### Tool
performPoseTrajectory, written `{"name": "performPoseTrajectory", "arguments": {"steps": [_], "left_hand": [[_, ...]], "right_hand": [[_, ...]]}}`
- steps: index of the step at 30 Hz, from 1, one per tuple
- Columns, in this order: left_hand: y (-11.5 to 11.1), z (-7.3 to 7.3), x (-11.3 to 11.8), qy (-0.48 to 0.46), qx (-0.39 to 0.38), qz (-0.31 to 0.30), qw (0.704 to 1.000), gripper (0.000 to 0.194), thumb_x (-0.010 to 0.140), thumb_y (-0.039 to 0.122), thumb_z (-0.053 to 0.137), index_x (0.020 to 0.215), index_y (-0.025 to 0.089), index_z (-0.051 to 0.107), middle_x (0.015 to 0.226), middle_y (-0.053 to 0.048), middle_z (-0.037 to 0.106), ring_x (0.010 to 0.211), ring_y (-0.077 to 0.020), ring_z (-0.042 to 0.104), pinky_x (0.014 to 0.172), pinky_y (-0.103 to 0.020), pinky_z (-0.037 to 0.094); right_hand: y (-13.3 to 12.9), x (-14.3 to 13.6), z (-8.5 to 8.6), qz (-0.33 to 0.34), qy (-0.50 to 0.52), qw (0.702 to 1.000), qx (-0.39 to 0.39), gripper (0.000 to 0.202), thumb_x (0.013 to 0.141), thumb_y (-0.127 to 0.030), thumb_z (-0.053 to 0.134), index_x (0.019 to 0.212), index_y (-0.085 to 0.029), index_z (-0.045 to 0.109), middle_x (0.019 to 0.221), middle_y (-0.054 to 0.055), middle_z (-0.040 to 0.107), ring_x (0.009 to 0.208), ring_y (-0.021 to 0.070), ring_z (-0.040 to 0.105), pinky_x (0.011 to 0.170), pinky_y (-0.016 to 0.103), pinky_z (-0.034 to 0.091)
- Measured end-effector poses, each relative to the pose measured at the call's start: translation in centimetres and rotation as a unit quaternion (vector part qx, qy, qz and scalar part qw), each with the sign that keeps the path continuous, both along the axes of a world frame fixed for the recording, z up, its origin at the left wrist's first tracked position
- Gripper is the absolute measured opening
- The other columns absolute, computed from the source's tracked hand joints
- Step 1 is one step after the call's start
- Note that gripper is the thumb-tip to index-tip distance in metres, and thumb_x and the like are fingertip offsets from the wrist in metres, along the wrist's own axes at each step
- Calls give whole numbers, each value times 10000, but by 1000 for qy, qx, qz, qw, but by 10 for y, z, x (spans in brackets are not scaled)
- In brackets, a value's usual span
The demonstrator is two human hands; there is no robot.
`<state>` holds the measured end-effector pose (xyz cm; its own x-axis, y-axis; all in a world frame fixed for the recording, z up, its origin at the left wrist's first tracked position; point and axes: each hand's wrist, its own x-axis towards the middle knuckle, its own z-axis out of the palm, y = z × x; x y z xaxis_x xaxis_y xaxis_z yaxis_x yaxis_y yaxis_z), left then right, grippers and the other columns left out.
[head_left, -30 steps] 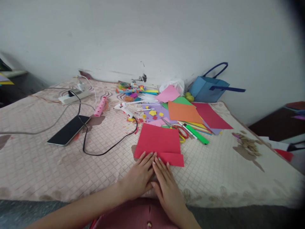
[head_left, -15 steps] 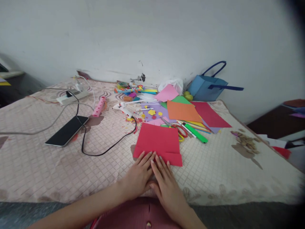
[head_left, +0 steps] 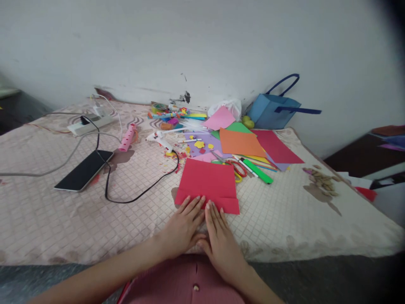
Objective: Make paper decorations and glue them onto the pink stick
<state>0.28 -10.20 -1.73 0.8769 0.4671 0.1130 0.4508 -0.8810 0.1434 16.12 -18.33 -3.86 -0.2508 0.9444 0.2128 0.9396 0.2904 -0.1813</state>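
Note:
A red sheet of paper (head_left: 207, 179) lies in front of me, its near edge folded over into a strip. My left hand (head_left: 184, 226) rests flat on the left part of that fold, fingers stretched out. Beside it, my right hand (head_left: 221, 236) lies flat too, fingertips pressing the fold near its middle. The two thumbs meet close to the table's front edge, and a small gap shows between the fingertips. Just beyond the paper's far right corner are red-handled scissors (head_left: 239, 169) and a green cutter (head_left: 258, 171).
A white glue gun (head_left: 161, 141) with a black cord lies left of centre. Farther left are a phone (head_left: 85, 171), a pink paper tube (head_left: 128, 137) and a power strip (head_left: 90, 124). Coloured sheets (head_left: 242, 142) and a blue bag (head_left: 274, 110) stand behind; peanuts (head_left: 322, 181) lie right.
My hands have slid slightly apart along the fold, the left fingers leftward and the right ones rightward. The whole view has shifted a little.

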Motion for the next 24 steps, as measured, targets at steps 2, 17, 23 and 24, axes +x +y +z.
{"name": "performPoseTrajectory", "arguments": {"steps": [2, 17, 23, 24], "left_hand": [[0, 1, -1, 3, -4, 0, 1000, 671, 882, 510, 347, 1417, 129, 205, 1486, -124, 196, 1375, -257, 134, 1117, -427, 90], [9, 4, -32, 5, -1, 5, 1000, 696, 874, 560, 318, 1426, 162, 172, 1506, -93, 111, 1385, -218, 91, 1121, -401, 72], [12, 5, -50, 17, 8, 30, 999, 669, 895, 531, 293, 1436, 180, 114, 1505, -84, 118, 1384, -212, 102, 1117, -414, 68], [12, 5, -52, 15, 10, 31, 999, 667, 896, 529, 291, 1437, 183, 109, 1504, -85, 124, 1383, -213, 109, 1115, -418, 71]], "right_hand": [[0, 1, -1, -1, -5, 1000, 10, 791, 856, -324, 485, 1439, -51, 24, 1479, 183, 200, 1370, 284, 130, 1059, 516, 303], [-6, 22, 2, -1, -20, 1000, 13, 670, 880, -310, 433, 1444, -130, 119, 1487, 119, 212, 1374, 247, 139, 1052, 485, 323], [-9, 36, 1, -19, -31, 999, 14, 678, 884, -308, 425, 1446, -125, 94, 1485, 120, 222, 1369, 247, 163, 1052, 485, 317], [-11, 41, 0, -27, -33, 999, 19, 672, 887, -307, 418, 1447, -128, 93, 1481, 121, 232, 1367, 249, 175, 1052, 492, 311]]}}
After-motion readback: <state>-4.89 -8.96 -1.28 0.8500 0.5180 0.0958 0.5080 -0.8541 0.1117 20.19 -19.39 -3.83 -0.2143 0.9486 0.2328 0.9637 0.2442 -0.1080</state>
